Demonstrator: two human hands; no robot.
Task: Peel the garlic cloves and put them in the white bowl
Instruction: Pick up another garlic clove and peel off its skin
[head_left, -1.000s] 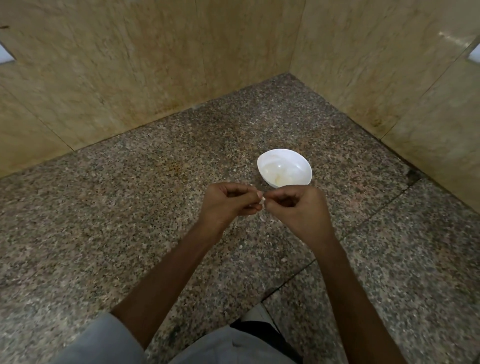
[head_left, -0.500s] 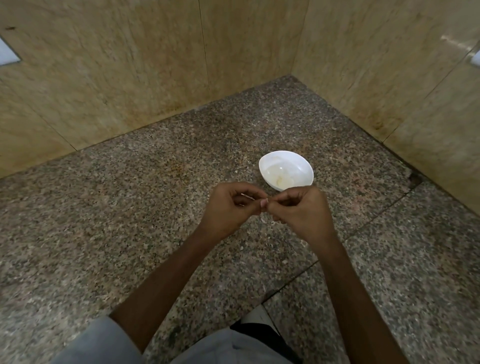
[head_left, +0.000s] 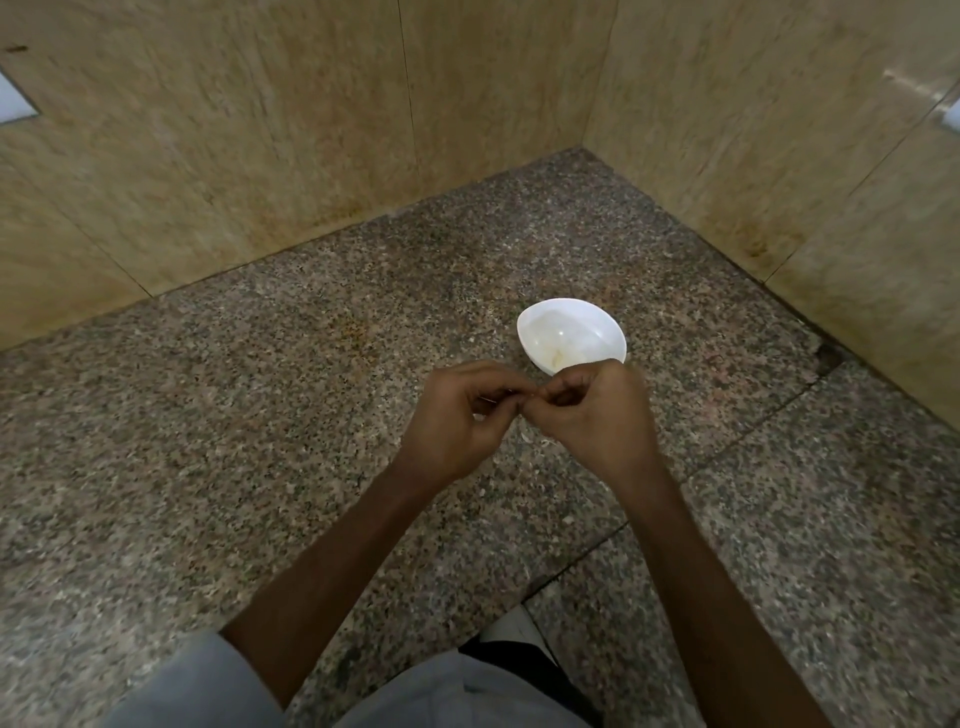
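A white bowl (head_left: 569, 332) stands on the speckled granite counter (head_left: 260, 415), with pale peeled garlic pieces in its bottom. Just in front of the bowl my left hand (head_left: 457, 421) and my right hand (head_left: 592, 415) meet fingertip to fingertip above the counter. Both have their fingers curled and pinch a small garlic clove between them; the clove itself is almost fully hidden by the fingers. My right hand covers the bowl's near rim.
Beige stone walls (head_left: 311, 130) close the counter at the back and right, forming a corner behind the bowl. Bits of pale garlic skin (head_left: 527, 434) lie on the counter under my hands. A seam (head_left: 753, 421) crosses the granite on the right.
Both hands stay pinched together on the clove; their fingers have shifted slightly, and the right hand now overlaps the bowl's near rim.
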